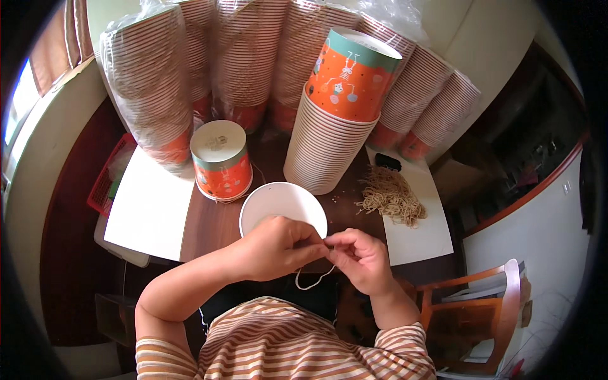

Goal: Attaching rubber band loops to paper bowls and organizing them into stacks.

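Observation:
Just above the table's front edge, my left hand (277, 246) and my right hand (362, 258) meet fingertip to fingertip. Both pinch a thin pale cord (308, 288), which hangs in a loose loop below them. Directly behind my hands, a white paper bucket (283, 197) shows its open mouth; my left hand hides its lower part. Whether my left hand touches the bucket, I cannot tell. On the right, a tangled bundle of tan cords (394, 196) lies on a white sheet.
A tall stack of nested paper buckets (329, 145), orange and green on top, stands behind the open one. An upside-down orange bucket (220, 161) is to its left. Plastic-wrapped bucket stacks (149, 82) line the back. A wooden chair (472, 310) stands at the right.

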`<state>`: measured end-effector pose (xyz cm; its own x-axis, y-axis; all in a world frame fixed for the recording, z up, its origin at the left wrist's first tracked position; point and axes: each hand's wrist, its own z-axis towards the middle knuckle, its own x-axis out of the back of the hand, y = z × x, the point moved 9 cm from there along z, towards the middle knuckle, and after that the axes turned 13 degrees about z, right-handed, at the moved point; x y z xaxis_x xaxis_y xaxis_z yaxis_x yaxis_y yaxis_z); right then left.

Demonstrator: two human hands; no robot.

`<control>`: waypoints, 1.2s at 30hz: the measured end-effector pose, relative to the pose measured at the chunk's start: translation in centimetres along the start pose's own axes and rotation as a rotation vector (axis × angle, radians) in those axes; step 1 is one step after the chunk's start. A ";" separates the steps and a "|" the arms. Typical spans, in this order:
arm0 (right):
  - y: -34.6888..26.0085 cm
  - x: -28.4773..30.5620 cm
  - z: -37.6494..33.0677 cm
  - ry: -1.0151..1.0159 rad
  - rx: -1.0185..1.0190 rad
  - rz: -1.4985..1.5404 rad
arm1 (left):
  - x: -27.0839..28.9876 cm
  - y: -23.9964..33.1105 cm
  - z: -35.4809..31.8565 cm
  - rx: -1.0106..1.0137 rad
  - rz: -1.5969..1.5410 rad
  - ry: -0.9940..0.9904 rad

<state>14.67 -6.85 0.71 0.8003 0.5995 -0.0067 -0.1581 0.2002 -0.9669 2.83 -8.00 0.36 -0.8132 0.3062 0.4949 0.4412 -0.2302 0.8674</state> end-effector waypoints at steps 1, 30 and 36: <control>-0.6 -0.5 0.0 -0.028 0.095 -0.128 | -0.7 -0.9 -0.6 0.048 -0.082 -0.053; -2.7 -5.5 -2.1 -0.256 0.627 -0.630 | 0.4 1.8 -7.0 -0.368 0.242 0.356; -2.1 -5.1 -1.7 -0.257 0.317 -0.303 | -1.4 4.3 -9.3 -0.727 0.832 0.428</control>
<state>11.90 -11.70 2.33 0.6756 0.6415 0.3633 -0.1410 0.5961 -0.7904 2.33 -18.03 2.89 -0.5000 -0.4880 0.7154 0.6877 -0.7258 -0.0145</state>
